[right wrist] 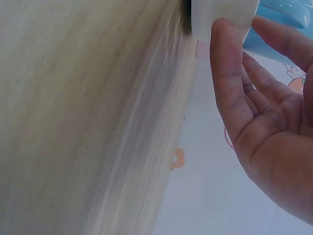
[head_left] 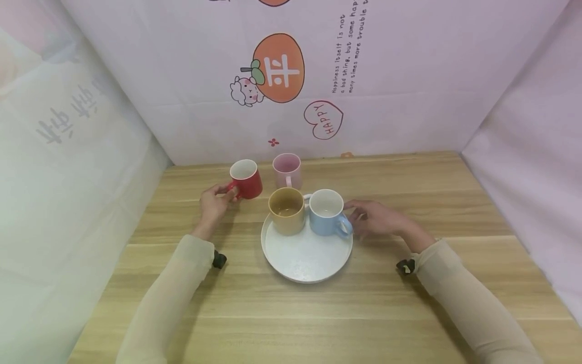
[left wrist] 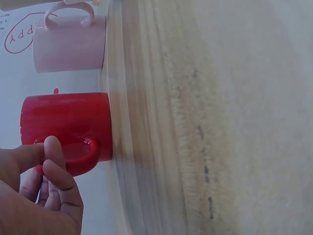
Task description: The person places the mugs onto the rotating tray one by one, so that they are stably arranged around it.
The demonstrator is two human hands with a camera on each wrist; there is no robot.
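At the back left, my left hand point(head_left: 214, 205) pinches the handle of a red mug point(head_left: 249, 183) with a white inside. In the left wrist view, thumb and fingers meet at the handle of the red mug point(left wrist: 66, 120). My right hand point(head_left: 375, 217) is at the right rim of a round white tray point(head_left: 303, 258), beside a light blue mug point(head_left: 324, 222). The right wrist view shows its fingers loosely extended, fingertips right at the tray's side point(right wrist: 220, 14). On the tray, the blue mug stands upright next to a tan mug point(head_left: 287, 220).
A pink mug point(head_left: 288, 172) stands behind the tray, between the red mug and the back wall, its handle facing forward. White printed cloth point(head_left: 386, 91) hangs behind and at both sides of the wooden table point(head_left: 291, 323).
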